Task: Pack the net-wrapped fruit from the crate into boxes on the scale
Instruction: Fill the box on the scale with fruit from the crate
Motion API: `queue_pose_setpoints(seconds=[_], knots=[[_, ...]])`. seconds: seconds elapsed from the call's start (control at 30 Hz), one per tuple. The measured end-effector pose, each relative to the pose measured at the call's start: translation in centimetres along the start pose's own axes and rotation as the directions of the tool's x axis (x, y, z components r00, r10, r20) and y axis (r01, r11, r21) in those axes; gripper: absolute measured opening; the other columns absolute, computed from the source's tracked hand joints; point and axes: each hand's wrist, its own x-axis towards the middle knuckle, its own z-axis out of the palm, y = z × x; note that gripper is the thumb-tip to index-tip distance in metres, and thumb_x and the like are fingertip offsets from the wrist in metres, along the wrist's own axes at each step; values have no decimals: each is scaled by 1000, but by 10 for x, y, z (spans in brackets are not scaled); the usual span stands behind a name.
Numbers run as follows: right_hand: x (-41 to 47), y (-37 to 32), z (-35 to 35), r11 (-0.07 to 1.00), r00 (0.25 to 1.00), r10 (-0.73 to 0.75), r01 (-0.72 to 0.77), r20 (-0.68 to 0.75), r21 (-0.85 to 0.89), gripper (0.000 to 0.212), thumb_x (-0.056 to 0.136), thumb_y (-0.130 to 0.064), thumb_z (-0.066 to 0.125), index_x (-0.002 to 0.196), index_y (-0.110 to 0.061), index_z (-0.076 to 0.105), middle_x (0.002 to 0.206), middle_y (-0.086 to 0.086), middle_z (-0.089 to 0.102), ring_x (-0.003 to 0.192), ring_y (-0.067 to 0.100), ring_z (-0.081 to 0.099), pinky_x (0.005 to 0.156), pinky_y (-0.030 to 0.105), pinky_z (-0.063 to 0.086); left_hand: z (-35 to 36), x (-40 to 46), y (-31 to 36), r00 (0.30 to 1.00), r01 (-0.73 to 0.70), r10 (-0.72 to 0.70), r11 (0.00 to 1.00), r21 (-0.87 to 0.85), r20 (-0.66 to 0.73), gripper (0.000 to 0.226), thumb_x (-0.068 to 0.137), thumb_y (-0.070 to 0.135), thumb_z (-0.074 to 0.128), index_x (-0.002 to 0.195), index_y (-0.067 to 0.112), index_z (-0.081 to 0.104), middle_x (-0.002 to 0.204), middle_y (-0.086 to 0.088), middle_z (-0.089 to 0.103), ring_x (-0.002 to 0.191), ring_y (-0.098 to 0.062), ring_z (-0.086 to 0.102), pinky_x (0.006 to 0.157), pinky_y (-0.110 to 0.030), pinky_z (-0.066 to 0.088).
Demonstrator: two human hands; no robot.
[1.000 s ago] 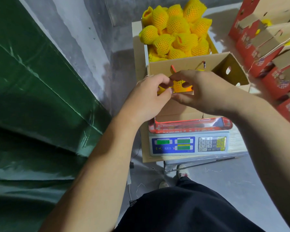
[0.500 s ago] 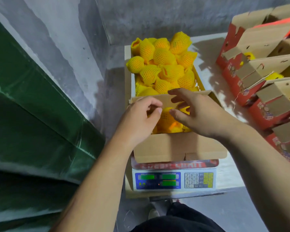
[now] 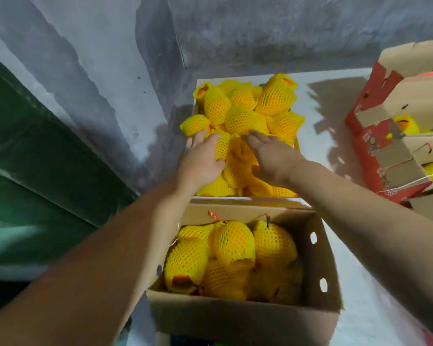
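Yellow foam-net fruit (image 3: 238,118) heaped in crate (image 3: 195,106), orange showing thru.

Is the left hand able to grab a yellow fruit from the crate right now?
Probably yes. The left hand already rests on a net-wrapped fruit at the near side of the crate, with nothing lying over the fruit or blocking the way.
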Motion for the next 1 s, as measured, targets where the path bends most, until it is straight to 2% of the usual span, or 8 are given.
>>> queue_pose_setpoints(seconds=[0.07,0.13,0.27,0.5,0.6,0.73,0.9,1.0], knots=[[19,5,12,995,1000,-5,8,26,-98,90,93,-25,67,163,-21,12,170,5,10,145,39,32,109,49,40,11,19,-9,997,7,-15,994,113,76,83,97,28,69,166,22,23,172,-10,13,150,-42,27,121,-48,30],[29,9,22,981,999,-25,16,-40,-195,77,94,-22,63,158,-21,21,158,10,20,134,40,39,101,48,44,22,28,-14,998,14,-26,985,174,66,95,92,28,74,167,19,16,165,-12,17,142,-44,37,117,-47,34],[27,19,34,984,994,-11,-10,-113,-179,57,97,-13,52,148,-24,29,155,17,18,132,41,35,99,46,45,36,33,-18,998,66,-68,987,143,6,91,84,29,81,159,23,30,144,-12,23,129,-43,42,109,-48,42],[14,36,39,996,985,-12,-4,-172,-92,54,93,-8,56,142,-14,34,165,20,9,129,44,40,94,51,50,35,35,-18,998,-29,38,987,155,-54,77,73,30,88,137,24,46,144,-10,23,115,-44,52,89,-52,53],[5,43,41,999,984,-20,16,-174,-28,74,81,-24,75,143,-10,36,162,19,19,122,45,44,96,53,48,34,33,-18,986,-93,120,972,217,-115,76,69,34,89,133,25,50,141,-7,30,113,-40,52,77,-47,50],[-3,53,48,999,984,5,4,-179,50,93,75,-40,77,152,-9,34,146,17,41,115,44,46,97,53,43,31,33,-15,976,-150,190,944,292,-111,78,69,35,86,139,23,52,135,-10,50,114,-41,52,87,-48,46],[-7,56,56,996,992,56,-48,-110,77,92,77,-48,78,149,-11,35,135,18,47,119,42,45,100,50,41,29,33,-10,991,-73,88,986,152,-98,98,74,36,87,158,16,39,143,-19,46,131,-43,43,107,-50,37],[-9,61,50,979,991,86,-64,-104,196,87,72,-50,78,140,-11,41,126,19,50,117,42,48,98,49,43,26,31,-9,995,-49,60,989,140,-79,98,75,42,86,159,15,41,142,-18,45,133,-40,42,108,-46,36]])
